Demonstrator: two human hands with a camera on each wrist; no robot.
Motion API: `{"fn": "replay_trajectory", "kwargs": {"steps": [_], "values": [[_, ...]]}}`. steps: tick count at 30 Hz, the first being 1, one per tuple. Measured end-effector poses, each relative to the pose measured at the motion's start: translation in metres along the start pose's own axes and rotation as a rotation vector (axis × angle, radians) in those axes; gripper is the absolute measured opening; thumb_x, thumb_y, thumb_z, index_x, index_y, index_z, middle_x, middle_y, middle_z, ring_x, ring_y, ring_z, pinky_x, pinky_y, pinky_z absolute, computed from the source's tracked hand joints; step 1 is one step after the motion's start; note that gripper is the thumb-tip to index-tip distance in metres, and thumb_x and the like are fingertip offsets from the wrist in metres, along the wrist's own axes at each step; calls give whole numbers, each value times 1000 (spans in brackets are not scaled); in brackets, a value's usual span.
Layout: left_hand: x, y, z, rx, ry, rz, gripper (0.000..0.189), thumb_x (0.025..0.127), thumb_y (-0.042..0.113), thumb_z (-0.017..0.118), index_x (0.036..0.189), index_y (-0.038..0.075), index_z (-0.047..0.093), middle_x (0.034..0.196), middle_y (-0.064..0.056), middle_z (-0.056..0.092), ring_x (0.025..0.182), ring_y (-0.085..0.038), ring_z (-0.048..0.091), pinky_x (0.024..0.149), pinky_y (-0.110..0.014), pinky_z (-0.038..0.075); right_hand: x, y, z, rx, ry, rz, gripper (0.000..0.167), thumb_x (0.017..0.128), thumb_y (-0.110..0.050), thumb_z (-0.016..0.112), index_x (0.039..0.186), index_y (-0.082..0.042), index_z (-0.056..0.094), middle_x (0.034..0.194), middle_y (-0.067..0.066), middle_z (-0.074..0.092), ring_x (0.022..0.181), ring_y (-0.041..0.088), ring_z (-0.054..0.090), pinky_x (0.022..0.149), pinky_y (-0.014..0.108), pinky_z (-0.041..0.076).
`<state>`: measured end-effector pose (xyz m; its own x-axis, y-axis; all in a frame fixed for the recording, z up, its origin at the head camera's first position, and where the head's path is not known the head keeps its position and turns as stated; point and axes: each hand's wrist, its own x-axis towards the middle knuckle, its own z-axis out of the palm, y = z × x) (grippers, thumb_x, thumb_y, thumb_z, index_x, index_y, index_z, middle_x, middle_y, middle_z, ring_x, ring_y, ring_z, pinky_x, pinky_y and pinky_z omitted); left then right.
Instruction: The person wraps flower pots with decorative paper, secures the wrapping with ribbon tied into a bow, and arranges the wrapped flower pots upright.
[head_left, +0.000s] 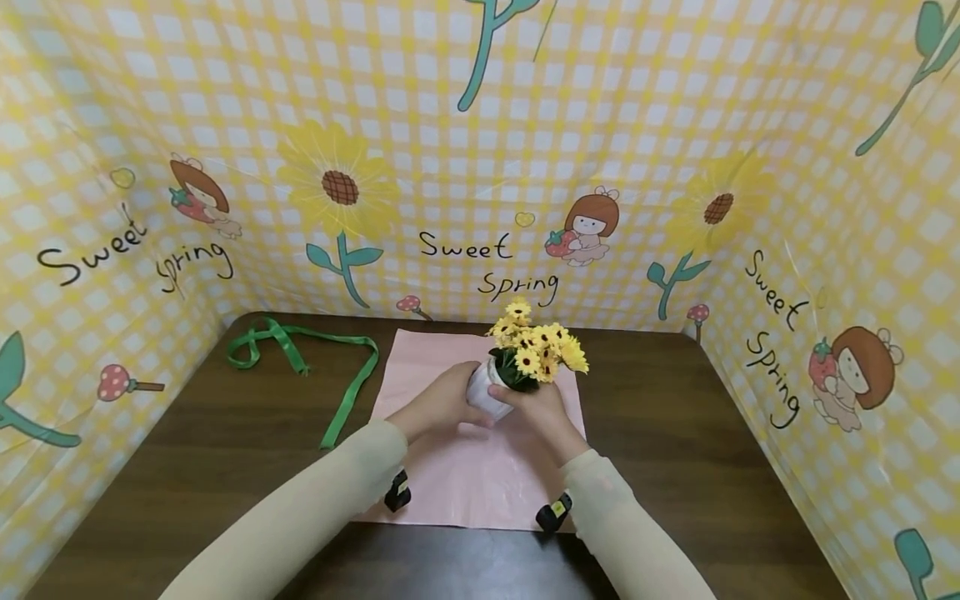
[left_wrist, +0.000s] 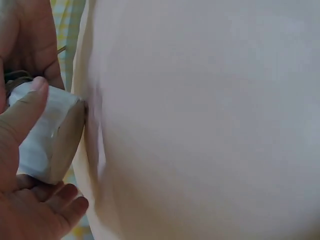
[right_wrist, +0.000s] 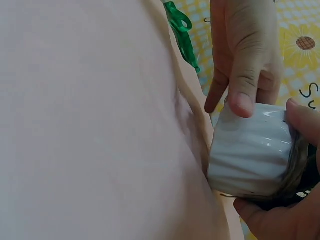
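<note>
A small white pot [head_left: 483, 393] of yellow flowers [head_left: 538, 348] is held tilted between both hands over a pink sheet [head_left: 480, 479]. Its flowers lean to the right in the head view. My left hand [head_left: 442, 398] grips the pot's left side, thumb [left_wrist: 30, 107] along the wall and fingers [left_wrist: 70, 205] near the base. Around the rim side, my right hand [head_left: 547, 415] holds the pot, its thumb and fingers on either side. A brown cord [right_wrist: 296, 162] circles the pot [right_wrist: 250, 150] near the rim in the right wrist view.
A loose green ribbon [head_left: 348, 400] lies curled on the dark wooden table [head_left: 667, 433], left of the pink sheet. Yellow checked cloth walls [head_left: 465, 167] with printed flowers close off the back and both sides. A dark band is on each wrist.
</note>
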<state>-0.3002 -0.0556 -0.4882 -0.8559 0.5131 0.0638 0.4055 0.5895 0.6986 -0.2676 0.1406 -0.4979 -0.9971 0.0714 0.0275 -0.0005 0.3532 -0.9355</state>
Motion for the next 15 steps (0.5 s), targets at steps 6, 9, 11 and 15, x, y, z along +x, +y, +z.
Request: {"fn": "replay_trajectory", "kwargs": {"steps": [6,9,11,15], "values": [[9,4,1,28,26,19,90,65,33,98,141,8,55,124,-5,65,106,-19,62,94,-39,52,-3,-1,-5,16,0,65,84,70,-54,90,136,-12,62,137,11,64,129,28,57,113,47,40],[10,5,3,42,22,5,93,66,30,98,143,5,52,125,-7,65,106,-20,62,94,-38,53,-4,1,-7,28,-9,43,84,71,-52,90,139,-13,60,139,10,63,131,27,55,115,46,38],[10,6,4,46,19,-6,95,67,28,98,145,3,50,127,-9,64,108,-21,62,96,-39,53,-5,3,-9,38,-20,20,83,73,-50,90,141,-15,58,141,9,62,134,27,54,117,46,36],[12,8,6,86,24,-6,95,68,29,97,146,3,49,129,-10,64,110,-23,61,97,-41,52,-5,6,-13,39,-40,-17,83,76,-49,89,145,-18,55,144,5,59,137,25,51,119,46,33]]}}
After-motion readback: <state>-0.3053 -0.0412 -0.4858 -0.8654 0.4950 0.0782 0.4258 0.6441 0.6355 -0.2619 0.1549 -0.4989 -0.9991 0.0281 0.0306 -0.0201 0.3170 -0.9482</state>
